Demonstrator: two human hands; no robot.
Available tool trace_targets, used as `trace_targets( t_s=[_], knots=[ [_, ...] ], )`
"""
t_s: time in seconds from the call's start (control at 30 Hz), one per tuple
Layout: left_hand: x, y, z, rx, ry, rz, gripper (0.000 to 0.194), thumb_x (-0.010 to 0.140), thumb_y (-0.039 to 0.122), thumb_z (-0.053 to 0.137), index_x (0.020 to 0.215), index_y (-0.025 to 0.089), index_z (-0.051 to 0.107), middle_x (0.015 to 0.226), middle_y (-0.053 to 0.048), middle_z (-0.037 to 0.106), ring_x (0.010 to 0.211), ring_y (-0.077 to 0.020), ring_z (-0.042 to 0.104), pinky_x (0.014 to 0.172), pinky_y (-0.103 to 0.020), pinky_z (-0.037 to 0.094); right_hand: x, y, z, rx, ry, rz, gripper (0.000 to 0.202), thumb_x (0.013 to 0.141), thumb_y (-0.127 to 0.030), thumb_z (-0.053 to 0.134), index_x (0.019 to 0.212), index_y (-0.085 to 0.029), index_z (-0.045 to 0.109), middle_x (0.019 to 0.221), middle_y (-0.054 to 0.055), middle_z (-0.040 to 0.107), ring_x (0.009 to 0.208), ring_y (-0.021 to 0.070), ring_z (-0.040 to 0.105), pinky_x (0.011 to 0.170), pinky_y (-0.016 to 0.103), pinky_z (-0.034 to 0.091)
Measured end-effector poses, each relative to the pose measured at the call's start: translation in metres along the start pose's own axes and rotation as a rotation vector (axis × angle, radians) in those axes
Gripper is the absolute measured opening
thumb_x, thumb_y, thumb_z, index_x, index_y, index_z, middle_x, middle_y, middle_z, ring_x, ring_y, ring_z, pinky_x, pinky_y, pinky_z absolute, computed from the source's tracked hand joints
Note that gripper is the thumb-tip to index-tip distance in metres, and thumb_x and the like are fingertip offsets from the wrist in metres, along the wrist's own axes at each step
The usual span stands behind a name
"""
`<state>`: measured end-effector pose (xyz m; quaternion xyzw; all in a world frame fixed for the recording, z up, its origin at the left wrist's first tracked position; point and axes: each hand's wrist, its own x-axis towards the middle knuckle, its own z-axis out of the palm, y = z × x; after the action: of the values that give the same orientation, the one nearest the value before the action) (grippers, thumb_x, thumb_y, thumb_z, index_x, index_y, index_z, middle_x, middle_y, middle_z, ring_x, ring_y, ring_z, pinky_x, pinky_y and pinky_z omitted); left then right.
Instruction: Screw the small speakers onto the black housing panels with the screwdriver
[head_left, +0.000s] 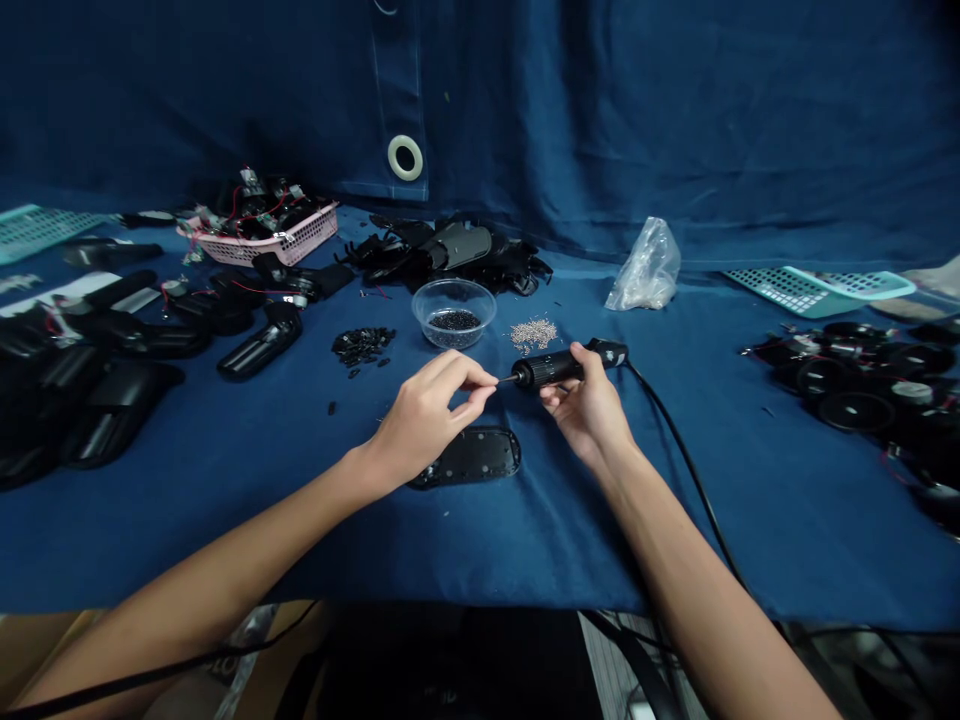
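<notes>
My right hand [589, 405] is wrapped round a black electric screwdriver [551, 368], held level with its bit pointing left. At the tip of the bit, the thumb and forefinger of my left hand [427, 410] are pinched together; whatever they hold is too small to make out. Below the left hand lies a long, rounded black plastic part [480, 455] on the blue cloth, its left end partly covered by that hand. Just behind the screwdriver is a small heap of silvery screws [533, 334]. A clear plastic bowl [454, 335] of small dark pieces stands beside it.
Small black pieces [363, 345] are heaped left of the bowl. Black shells [450, 250] and a clear bag [646, 268] lie farther back. Black housings [124, 400] and a pink basket [300, 237] are left; round wired parts [855, 385] are right. The screwdriver's cord [686, 455] runs toward the front edge.
</notes>
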<state>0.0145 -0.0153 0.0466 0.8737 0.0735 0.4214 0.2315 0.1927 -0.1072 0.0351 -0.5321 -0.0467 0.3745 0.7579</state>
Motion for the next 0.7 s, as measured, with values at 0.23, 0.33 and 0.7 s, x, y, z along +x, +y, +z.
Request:
trace_targets(
  t_s=[0.23, 0.33, 0.7],
  knots=[
    [0.0026, -0.0025, -0.0023, -0.071, -0.015, -0.128, 0.005, 0.087, 0.012, 0.058, 0.089, 0.015, 0.061, 0.087, 0.001, 0.063, 0.079, -0.0070, 0.058, 0.073, -0.020, 0.047, -0.0023, 0.0004, 0.0010, -0.007, 0.014, 0.013, 0.031, 0.086, -0.039, 0.058, 0.078, -0.009, 0.056, 0.060, 0.007, 0.059, 0.046, 0.0109, 0.056, 0.040, 0.018, 0.043],
    [0.0035, -0.0041, -0.0020, -0.118, -0.022, -0.175, 0.003, 0.087, 0.014, 0.060, 0.088, 0.016, 0.062, 0.087, 0.000, 0.063, 0.080, -0.0085, 0.059, 0.073, -0.021, 0.047, -0.0021, 0.0013, 0.0018, -0.007, 0.006, 0.014, 0.031, 0.086, -0.039, 0.058, 0.078, -0.009, 0.057, 0.060, 0.007, 0.060, 0.047, 0.0111, 0.056, 0.041, 0.018, 0.045],
    [0.0027, -0.0060, -0.0011, -0.033, 0.027, -0.056, 0.007, 0.089, 0.019, 0.060, 0.085, 0.014, 0.064, 0.085, -0.001, 0.065, 0.078, -0.0079, 0.061, 0.070, -0.020, 0.048, -0.0050, 0.0056, 0.0055, 0.014, 0.014, 0.037, 0.029, 0.086, -0.039, 0.059, 0.079, -0.011, 0.056, 0.059, 0.006, 0.060, 0.047, 0.0115, 0.057, 0.042, 0.017, 0.046]
  ],
)
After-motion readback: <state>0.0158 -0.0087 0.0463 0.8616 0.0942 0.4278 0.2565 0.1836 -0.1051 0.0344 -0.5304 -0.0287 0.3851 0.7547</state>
